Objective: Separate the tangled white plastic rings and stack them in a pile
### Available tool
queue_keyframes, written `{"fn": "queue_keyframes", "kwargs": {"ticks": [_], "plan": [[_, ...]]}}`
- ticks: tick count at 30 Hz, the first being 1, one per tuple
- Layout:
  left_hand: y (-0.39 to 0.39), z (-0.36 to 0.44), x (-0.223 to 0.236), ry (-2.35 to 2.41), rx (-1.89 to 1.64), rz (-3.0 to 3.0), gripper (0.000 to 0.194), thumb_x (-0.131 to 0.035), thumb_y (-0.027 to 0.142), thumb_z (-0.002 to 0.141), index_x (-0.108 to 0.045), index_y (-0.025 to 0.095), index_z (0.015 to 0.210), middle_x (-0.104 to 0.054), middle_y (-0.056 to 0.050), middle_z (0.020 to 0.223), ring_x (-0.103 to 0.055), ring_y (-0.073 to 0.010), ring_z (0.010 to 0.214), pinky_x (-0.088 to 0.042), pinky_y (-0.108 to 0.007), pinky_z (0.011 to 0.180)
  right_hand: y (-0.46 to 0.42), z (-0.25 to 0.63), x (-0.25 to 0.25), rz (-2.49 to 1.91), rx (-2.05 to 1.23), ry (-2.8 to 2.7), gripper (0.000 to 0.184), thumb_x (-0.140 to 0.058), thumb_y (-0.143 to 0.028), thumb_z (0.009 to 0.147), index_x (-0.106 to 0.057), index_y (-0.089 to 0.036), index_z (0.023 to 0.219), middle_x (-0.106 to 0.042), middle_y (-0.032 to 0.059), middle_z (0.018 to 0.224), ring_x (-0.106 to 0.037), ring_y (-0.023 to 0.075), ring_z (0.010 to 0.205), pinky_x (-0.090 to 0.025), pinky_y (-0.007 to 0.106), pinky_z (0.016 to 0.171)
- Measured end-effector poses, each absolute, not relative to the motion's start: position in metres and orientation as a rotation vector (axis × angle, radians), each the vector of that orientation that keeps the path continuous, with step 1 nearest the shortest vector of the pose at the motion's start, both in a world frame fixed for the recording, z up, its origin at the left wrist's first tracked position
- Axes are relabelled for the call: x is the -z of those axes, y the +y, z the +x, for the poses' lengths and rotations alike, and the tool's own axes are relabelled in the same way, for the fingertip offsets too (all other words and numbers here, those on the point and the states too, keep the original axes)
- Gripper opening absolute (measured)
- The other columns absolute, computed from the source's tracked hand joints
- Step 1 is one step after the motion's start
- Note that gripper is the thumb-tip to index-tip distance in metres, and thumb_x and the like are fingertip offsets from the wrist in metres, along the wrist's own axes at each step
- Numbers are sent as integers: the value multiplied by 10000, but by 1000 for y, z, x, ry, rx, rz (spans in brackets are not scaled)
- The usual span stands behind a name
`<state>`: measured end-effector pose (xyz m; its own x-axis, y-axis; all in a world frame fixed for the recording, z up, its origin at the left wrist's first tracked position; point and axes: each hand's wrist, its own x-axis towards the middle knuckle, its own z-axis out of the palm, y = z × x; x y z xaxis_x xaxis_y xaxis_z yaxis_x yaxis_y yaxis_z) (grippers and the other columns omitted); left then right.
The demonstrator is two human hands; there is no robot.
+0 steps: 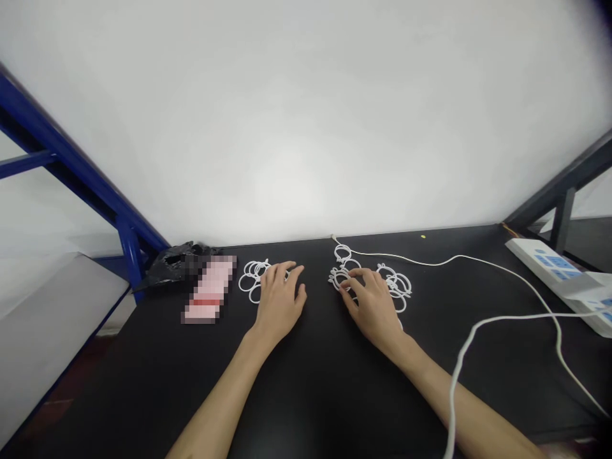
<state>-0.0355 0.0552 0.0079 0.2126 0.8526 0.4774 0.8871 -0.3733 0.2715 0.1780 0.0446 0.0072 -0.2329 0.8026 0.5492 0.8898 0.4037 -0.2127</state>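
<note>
Several white curtain rings with small eyelets lie in loose clusters on the black tabletop (pixel 306 382). My left hand (pixel 280 296) is over the left cluster of rings (pixel 248 282), palm down. Its fingers are apart, with the thumb stretched to the right, and it covers part of that cluster. My right hand (pixel 370 303) hovers or rests between the middle rings (pixel 338 278) and the right cluster of rings (pixel 400 285). Its thumb and forefinger are spread beside a middle ring; whether they touch it I cannot tell. Some rings are hidden under the hand.
A pixelated pink packet (pixel 213 287) and a crumpled black plastic bag (pixel 172 268) lie at the left. A white power strip (pixel 559 274) stands at the right. One white cable (pixel 459 257) runs along the back; another crosses my right forearm. Behind is a white wall (pixel 306 127).
</note>
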Motion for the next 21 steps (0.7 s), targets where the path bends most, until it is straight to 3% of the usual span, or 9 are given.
{"fn": "queue_keyframes", "kwargs": {"ticks": [5,12,17,21], "plan": [[52,-31,-10,-1477,1047,-2736,217,-517,285,976,-641,195,1129,-648,-71,1122,-534,-238,1092,-446,-448,1008,39,172,-10,-1189,3,-2082,102,-571,-211,936,-669,-212,965,-577,107,1075,-580,234,996,-548,413,853],[47,-25,-13,-1299,1201,-2875,173,-517,273,983,-672,196,978,-673,-59,1026,-553,-210,987,-485,-390,929,35,168,-7,-1007,-295,-2106,84,-553,-196,948,-629,-227,967,-597,65,1039,-642,160,927,-575,307,803],[48,-24,-13,-1266,1231,-2860,192,-488,208,991,-671,183,939,-687,-52,958,-552,-200,928,-492,-378,881,32,167,-9,-1119,-464,-2030,100,-535,-191,944,-555,-233,1033,-665,44,1001,-687,168,916,-580,331,817],[50,-25,-11,-1249,1123,-2881,198,-486,213,994,-673,185,935,-690,-48,924,-549,-206,906,-490,-388,869,31,166,-10,-1192,-525,-1932,265,-551,-217,928,-478,-221,1183,-698,52,990,-713,175,846,-597,344,779]]}}
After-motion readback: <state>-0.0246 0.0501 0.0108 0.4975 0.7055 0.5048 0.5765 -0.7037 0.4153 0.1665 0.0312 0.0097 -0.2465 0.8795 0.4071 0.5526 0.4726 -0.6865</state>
